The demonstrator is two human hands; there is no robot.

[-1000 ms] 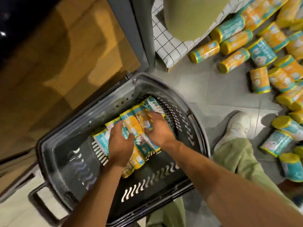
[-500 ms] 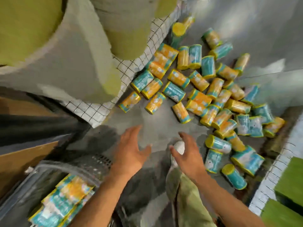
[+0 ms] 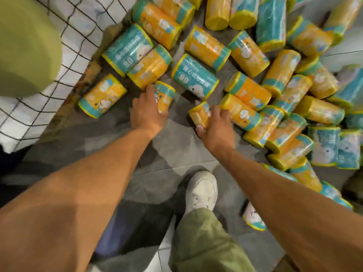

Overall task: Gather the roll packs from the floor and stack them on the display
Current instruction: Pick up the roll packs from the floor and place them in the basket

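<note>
The left hand (image 3: 147, 112) curled its fingers over an orange pack (image 3: 166, 94); the right hand (image 3: 218, 127) pinched a shorter pack (image 3: 199, 114), thumb underneath. Slick film likely needed fuller wraps before lifting.

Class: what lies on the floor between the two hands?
In the head view: bare grey floor, flanked by the left roll pack under the left hand and the right roll pack in the right hand.

Left grip (image 3: 146, 114), right grip (image 3: 216, 130): bare. Forearms (image 3: 88, 183): bare to the frame edge. Trousers (image 3: 202, 242): olive green, loose, creased, one leg in view. Shoe (image 3: 201, 191): white sneaker, laced, rounded toe.
</note>
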